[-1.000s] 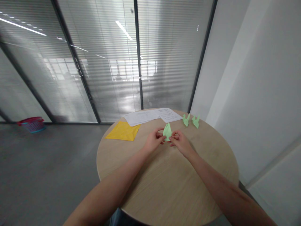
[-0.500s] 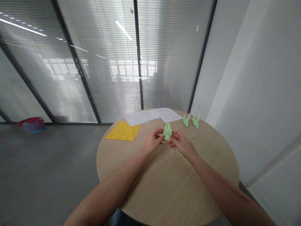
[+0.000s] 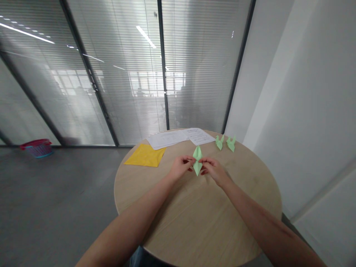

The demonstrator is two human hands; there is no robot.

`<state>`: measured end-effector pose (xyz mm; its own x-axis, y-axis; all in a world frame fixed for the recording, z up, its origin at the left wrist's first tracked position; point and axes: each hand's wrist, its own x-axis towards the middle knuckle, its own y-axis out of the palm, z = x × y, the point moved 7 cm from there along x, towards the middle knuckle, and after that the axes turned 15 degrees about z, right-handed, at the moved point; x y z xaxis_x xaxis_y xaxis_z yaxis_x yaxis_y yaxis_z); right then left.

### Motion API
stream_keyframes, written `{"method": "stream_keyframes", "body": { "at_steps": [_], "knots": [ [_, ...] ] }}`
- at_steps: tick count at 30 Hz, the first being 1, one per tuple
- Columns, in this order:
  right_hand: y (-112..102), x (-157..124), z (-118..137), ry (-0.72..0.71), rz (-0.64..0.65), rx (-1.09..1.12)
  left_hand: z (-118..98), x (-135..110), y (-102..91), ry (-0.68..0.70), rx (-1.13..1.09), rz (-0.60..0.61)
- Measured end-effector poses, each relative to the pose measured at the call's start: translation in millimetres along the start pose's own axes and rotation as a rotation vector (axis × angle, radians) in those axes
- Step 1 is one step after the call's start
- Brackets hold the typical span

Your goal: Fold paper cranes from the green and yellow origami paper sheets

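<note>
Between my two hands is a light green folded origami paper [image 3: 197, 167], a long diamond with one point up and one point down. My left hand [image 3: 181, 165] pinches its left edge near the middle. From the other side, my right hand [image 3: 213, 169] grips the right edge with thumb and fingers. The paper's fold details are too small to make out fully. Beyond my right hand, two finished-looking green paper cranes, a left one [image 3: 219, 142] and a right one [image 3: 231, 144], stand on the table.
The round wooden table [image 3: 211, 222] bears a yellow packet [image 3: 146, 155] on the left and white paper sheets [image 3: 168, 139] with print at the back. A red and blue basket [image 3: 39, 148] stands on the floor at far left. Glass panels with blinds rise behind.
The green paper's lower part, flat-edged and wide before, now opens down into a point, so the piece is a long diamond. Both hands stay at its sides.
</note>
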<state>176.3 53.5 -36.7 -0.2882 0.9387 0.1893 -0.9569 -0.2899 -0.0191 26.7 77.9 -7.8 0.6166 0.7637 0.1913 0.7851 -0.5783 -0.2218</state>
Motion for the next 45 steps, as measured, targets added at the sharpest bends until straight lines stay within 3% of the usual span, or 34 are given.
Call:
{"method": "stream_keyframes", "body": {
  "at_steps": [5,13,18,23,31,39,45],
  "knots": [
    [3,1,-2,-0.01,0.032,-0.024,0,0,-3.5,-0.008,0.045,-0.05],
    [-3,2,1,-0.053,-0.022,0.001,-3,0,-3.1,0.023,0.122,-0.069],
    [0,0,6,-0.056,-0.013,0.054,-15,-4,-9.7,0.139,0.353,-0.141],
    [2,-2,9,-0.057,-0.022,0.048,-15,-4,-11.2,0.118,0.463,-0.164],
    [5,1,10,-0.082,0.033,-0.101,-7,-1,3.5,0.076,0.268,0.003],
    [-2,0,11,-0.106,-0.011,-0.284,-5,1,14.3,0.064,0.028,0.158],
    [-3,0,13,-0.183,-0.065,-0.344,-1,3,11.1,0.044,-0.048,0.117]
  ]
}}
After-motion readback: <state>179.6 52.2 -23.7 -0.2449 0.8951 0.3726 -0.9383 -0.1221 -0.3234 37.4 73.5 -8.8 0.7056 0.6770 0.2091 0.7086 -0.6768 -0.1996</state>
